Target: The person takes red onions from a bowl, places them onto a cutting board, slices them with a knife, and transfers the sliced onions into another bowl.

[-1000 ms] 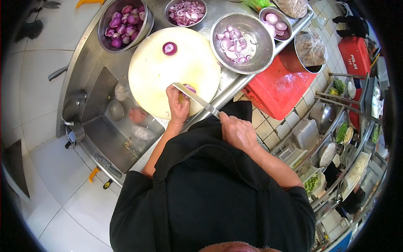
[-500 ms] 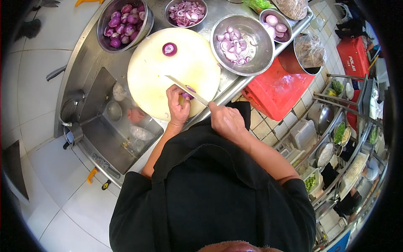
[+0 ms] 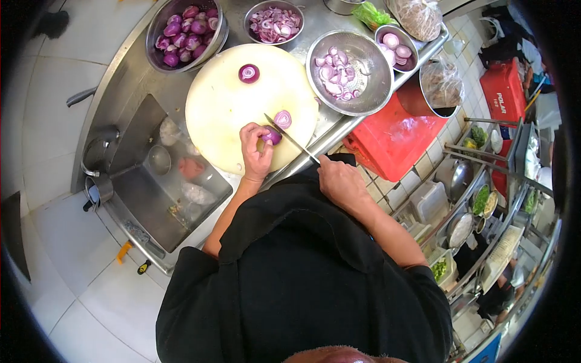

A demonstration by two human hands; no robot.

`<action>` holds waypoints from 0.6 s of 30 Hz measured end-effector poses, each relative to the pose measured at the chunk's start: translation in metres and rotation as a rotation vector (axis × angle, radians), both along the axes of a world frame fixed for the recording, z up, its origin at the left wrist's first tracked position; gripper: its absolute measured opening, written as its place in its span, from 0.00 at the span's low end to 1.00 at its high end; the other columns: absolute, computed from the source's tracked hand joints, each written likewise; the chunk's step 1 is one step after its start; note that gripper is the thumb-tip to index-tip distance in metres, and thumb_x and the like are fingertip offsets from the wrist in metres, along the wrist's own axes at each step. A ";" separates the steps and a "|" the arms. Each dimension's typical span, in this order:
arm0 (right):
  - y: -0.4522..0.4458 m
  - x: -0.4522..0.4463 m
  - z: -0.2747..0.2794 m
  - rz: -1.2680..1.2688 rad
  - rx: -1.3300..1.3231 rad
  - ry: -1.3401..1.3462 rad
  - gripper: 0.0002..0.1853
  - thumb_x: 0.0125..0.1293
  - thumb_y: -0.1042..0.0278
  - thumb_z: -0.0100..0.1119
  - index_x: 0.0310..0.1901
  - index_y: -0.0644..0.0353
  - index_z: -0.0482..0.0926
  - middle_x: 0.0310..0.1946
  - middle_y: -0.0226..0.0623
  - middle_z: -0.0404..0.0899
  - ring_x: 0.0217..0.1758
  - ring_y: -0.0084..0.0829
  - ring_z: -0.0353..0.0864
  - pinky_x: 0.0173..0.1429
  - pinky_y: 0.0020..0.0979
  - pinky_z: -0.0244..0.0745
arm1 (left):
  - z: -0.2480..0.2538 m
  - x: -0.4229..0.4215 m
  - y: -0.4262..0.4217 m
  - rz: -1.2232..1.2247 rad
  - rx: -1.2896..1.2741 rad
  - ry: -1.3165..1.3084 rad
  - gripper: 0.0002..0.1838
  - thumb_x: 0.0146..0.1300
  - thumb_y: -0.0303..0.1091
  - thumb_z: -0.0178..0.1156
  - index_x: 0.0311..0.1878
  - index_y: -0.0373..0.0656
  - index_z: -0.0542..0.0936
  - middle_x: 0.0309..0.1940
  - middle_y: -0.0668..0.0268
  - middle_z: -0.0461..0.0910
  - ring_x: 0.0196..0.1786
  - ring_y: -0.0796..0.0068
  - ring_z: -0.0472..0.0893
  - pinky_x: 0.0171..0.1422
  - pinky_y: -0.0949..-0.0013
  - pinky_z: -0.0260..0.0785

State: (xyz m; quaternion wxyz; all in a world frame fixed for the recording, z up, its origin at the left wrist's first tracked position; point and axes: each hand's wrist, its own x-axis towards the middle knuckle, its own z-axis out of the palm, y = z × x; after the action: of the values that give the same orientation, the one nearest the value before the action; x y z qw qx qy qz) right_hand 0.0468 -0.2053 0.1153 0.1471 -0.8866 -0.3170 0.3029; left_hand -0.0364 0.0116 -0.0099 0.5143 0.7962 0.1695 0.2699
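On the near half of the round board [image 3: 218, 103] | purple onion [image 3: 273, 136] held in left hand [image 3: 255, 151] | knife [image 3: 292, 139] gripped by handle in right hand [image 3: 340, 181], set right beside onion, contact not discernible | slice [image 3: 282, 119] seen just beyond knife | left hand could be nicked if onion were rolled by knife pressure

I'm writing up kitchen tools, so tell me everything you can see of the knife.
The knife has a long, narrow blade that looks like metal; the right hand grips its handle, mostly hiding it. The blade slants over the cutting board, its tip pointing away from the person and to the left, and lies between the onion held by the left hand and a cut slice. Whether it touches either is hard to tell.
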 end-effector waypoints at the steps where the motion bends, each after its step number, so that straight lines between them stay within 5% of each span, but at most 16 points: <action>1: 0.001 0.000 0.006 -0.006 0.017 -0.023 0.08 0.72 0.69 0.52 0.45 0.64 0.75 0.28 0.56 0.84 0.35 0.57 0.87 0.41 0.55 0.79 | 0.000 0.000 0.000 0.002 -0.001 -0.006 0.15 0.55 0.23 0.60 0.48 0.37 0.78 0.50 0.51 0.72 0.55 0.54 0.73 0.63 0.58 0.69; 6: 0.010 0.001 0.031 -0.063 0.107 -0.168 0.07 0.70 0.72 0.48 0.42 0.65 0.75 0.28 0.56 0.84 0.35 0.56 0.87 0.41 0.55 0.80 | 0.005 -0.001 0.000 0.011 -0.001 -0.001 0.14 0.56 0.23 0.60 0.47 0.37 0.79 0.50 0.51 0.71 0.54 0.54 0.74 0.62 0.58 0.70; 12: 0.006 0.012 -0.009 -0.025 0.054 -0.154 0.08 0.69 0.74 0.47 0.43 0.64 0.76 0.29 0.55 0.84 0.34 0.56 0.86 0.41 0.56 0.79 | 0.004 0.002 0.000 0.044 0.059 -0.045 0.12 0.57 0.24 0.62 0.45 0.36 0.78 0.50 0.51 0.72 0.52 0.55 0.75 0.60 0.60 0.71; 16: -0.013 0.014 -0.008 -0.129 0.171 -0.155 0.11 0.72 0.67 0.57 0.47 0.67 0.78 0.27 0.58 0.83 0.29 0.52 0.86 0.39 0.52 0.79 | 0.014 -0.002 -0.004 0.069 0.000 0.011 0.11 0.56 0.24 0.65 0.42 0.38 0.77 0.47 0.54 0.74 0.50 0.57 0.76 0.54 0.59 0.72; 18: -0.026 0.029 -0.012 -0.336 0.217 0.233 0.13 0.73 0.64 0.60 0.48 0.67 0.78 0.23 0.50 0.80 0.23 0.44 0.83 0.34 0.47 0.78 | 0.005 -0.006 0.002 0.080 -0.061 0.079 0.11 0.56 0.24 0.66 0.41 0.39 0.76 0.45 0.56 0.76 0.49 0.58 0.76 0.51 0.59 0.72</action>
State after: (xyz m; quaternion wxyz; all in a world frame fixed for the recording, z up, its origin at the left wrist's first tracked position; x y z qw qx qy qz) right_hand 0.0759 -0.2310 0.1034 0.3256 -0.8649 -0.1767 0.3385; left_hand -0.0428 0.0136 -0.0047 0.5200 0.7828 0.2294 0.2533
